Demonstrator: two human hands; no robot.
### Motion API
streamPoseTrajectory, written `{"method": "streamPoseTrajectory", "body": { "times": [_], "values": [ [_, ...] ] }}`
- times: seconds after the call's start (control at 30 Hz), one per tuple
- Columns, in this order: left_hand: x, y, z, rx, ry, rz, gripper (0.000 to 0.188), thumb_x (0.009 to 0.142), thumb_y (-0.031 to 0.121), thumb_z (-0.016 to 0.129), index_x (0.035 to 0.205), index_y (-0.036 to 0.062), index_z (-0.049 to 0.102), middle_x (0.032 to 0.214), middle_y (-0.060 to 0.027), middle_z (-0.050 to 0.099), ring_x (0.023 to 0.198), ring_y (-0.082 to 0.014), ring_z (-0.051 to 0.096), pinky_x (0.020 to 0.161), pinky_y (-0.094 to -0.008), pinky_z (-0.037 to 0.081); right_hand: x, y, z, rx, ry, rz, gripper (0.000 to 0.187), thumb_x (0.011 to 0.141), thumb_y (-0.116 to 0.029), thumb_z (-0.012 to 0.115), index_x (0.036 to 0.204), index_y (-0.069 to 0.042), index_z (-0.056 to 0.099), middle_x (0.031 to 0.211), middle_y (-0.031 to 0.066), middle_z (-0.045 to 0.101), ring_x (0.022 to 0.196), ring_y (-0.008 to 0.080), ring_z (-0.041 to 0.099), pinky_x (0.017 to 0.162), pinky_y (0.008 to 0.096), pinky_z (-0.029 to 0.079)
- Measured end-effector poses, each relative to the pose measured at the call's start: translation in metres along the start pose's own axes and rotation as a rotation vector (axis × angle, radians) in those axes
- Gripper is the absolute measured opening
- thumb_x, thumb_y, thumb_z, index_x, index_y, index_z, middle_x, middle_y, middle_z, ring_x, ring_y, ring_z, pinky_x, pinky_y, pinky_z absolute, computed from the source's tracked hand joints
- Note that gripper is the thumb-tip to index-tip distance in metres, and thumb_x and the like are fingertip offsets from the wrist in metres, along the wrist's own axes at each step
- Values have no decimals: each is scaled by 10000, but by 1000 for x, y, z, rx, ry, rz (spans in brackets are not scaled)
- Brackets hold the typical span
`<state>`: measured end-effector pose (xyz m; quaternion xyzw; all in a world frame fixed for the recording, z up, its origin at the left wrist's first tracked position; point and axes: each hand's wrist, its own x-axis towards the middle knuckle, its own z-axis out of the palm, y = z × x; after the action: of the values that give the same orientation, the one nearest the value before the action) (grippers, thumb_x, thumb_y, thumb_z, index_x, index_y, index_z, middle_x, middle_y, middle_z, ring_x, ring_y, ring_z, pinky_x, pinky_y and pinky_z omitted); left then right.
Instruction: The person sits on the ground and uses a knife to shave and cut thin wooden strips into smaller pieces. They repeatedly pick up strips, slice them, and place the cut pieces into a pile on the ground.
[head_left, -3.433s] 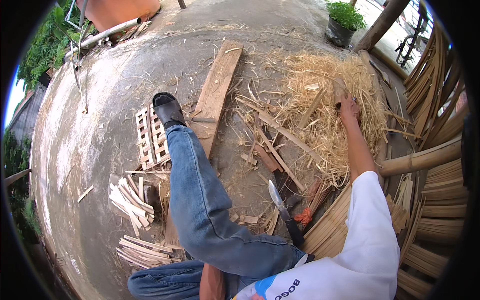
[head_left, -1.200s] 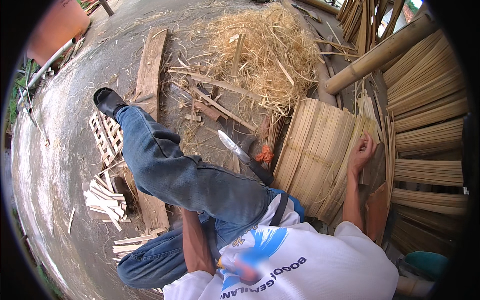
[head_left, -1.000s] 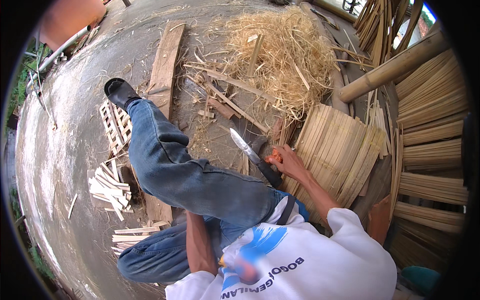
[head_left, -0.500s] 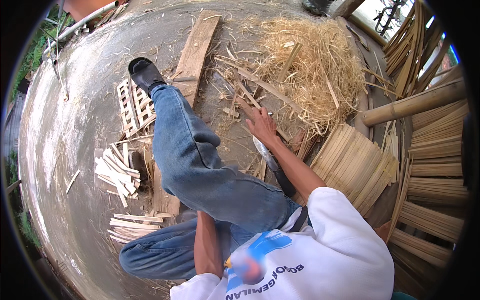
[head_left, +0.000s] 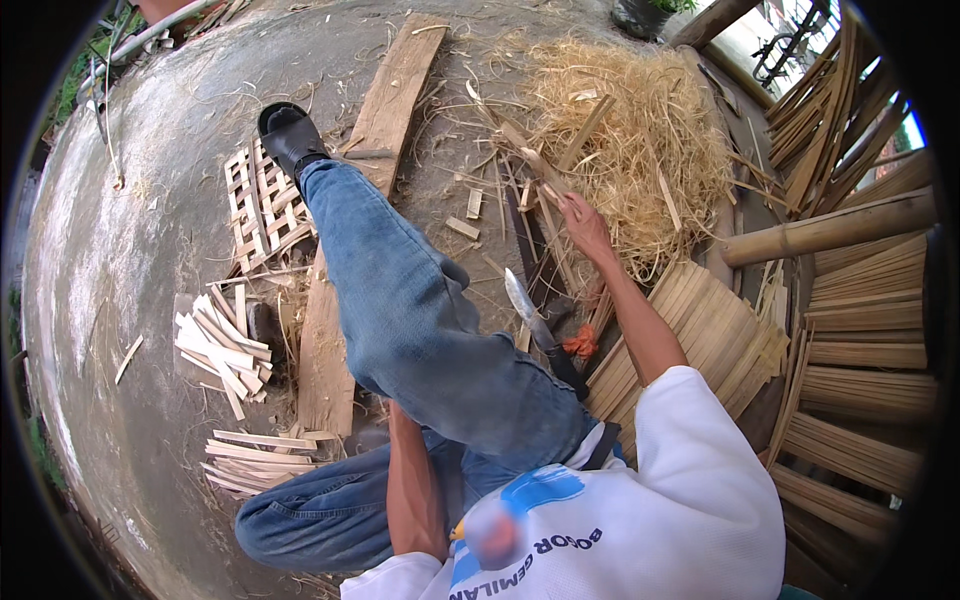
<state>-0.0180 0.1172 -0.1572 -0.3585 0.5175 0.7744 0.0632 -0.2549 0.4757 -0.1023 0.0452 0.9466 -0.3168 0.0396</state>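
Bamboo strip (head_left: 548, 205) pinched in the right hand (head_left: 585, 222) beside straw-like shavings (head_left: 640, 150); left hand hidden.

one knife (head_left: 535, 325), one plank (head_left: 385, 110), one shoe (head_left: 290, 138)

Blue jeans (head_left: 420, 320); black shoe (head_left: 288, 135); pale straw (head_left: 640, 140)

Left hand (head_left: 398, 420) hidden behind raised thigh, only forearm showing. Knife (head_left: 540, 330) handle end tucked under jeans. Right hand (head_left: 585, 225) fingertips lost among bamboo strips (head_left: 545, 215); grip unclear. Stacked bamboo slats (head_left: 860, 380) cut off by right rim.
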Motion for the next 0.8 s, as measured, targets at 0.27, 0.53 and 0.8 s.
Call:
{"method": "streamPoseTrajectory", "body": {
  "times": [0.27, 0.53, 0.8],
  "values": [
    [5, 8, 13, -14, -33, 33, 321, 987, 191, 699, 1232, -12, 658, 1186, -80, 694, 929, -162, 679, 847, -317, 559, 15, 104, -61, -166, 319, 157, 484, 1049, -385, 490, 1406, -68, 571, 1197, 227, 698, 1101, 395, 673, 930, 470, 518],
    [6, -6, -3, 10, -12, 33, 312, 995, 195, 683, 1240, 3, 660, 1154, -79, 703, 921, -173, 693, 817, -317, 566, -83, 20, 36, -47, 89, 71, 407, 1066, -390, 461, 1291, -91, 621, 1049, 261, 675, 988, 441, 668, 818, 520, 511],
    [11, 0, 2, 62, 29, 1, 336, 1018, 216, 637, 1300, 34, 630, 1222, -122, 698, 946, -219, 712, 800, -321, 581, -31, 90, 18, -161, 311, 193, 348, 972, -203, 606, 1273, -29, 595, 1165, 227, 627, 1096, 437, 616, 943, 518, 490]
  ]
}}
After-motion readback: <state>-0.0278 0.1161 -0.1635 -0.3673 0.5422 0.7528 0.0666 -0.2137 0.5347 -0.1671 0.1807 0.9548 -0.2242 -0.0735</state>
